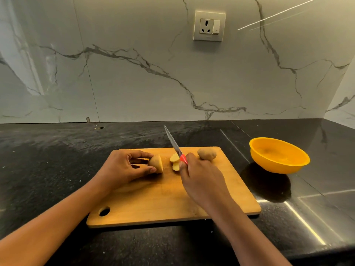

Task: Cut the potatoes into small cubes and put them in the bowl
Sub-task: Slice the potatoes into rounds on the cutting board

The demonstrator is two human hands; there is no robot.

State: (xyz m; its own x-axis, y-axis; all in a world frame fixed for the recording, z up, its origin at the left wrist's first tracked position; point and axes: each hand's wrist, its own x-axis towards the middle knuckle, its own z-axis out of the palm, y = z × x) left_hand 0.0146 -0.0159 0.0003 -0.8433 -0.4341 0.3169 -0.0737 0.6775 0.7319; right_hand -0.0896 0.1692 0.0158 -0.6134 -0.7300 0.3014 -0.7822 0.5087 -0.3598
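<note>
The scene is seen from one head-worn wide-angle camera, aimed forward and down. The board is framed close, centre-low; the wall is faced beyond the counter.

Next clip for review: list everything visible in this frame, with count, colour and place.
counter: one, black, across the foreground
wall: one, white marble with grey veins, behind the counter
socket with switch: one, cream, on the wall
cutting board: one, light wood, on the counter
potato half: one, tan, left part of the board
cut potato pieces: two, pale yellow, mid-board
whole potato: one, brown, far right corner of the board
knife: one, red handle, over the cut pieces
bowl: one, yellow, right of the board
left hand: fingers grip the potato half
right hand: fingers grip the knife
</note>
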